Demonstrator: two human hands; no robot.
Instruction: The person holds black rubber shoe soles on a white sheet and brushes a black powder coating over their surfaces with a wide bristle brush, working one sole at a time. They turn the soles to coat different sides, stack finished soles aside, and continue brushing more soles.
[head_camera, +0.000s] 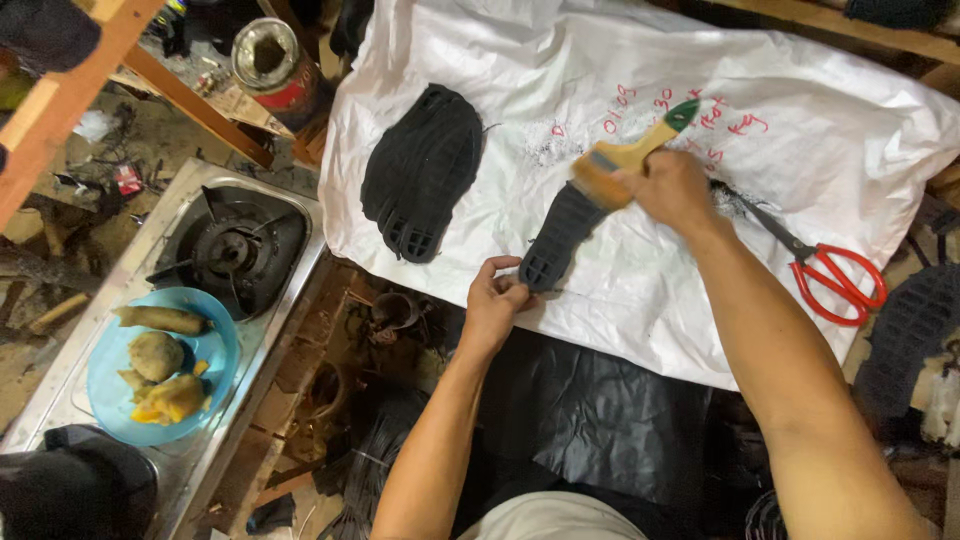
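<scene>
While the left hand (495, 300) pinches the near end of a black shoe sole (558, 238) lying on the white sack (640, 290), the right hand (672, 188) is clamped on a wooden brush (625, 160), its bristles on the sole. A pile of soles (422, 170) lies to the left, red scissors (835, 275) to the right.

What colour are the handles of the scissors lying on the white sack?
Red: the scissors have red handles, seen clearly in the head view.

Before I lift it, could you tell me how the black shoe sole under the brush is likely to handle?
The black sole looks thin and flat, so probably light and bendy. The left hand pins its end while the right hand brushes it, suggesting it slides on the white sack. It seems unlikely to roll.
</scene>
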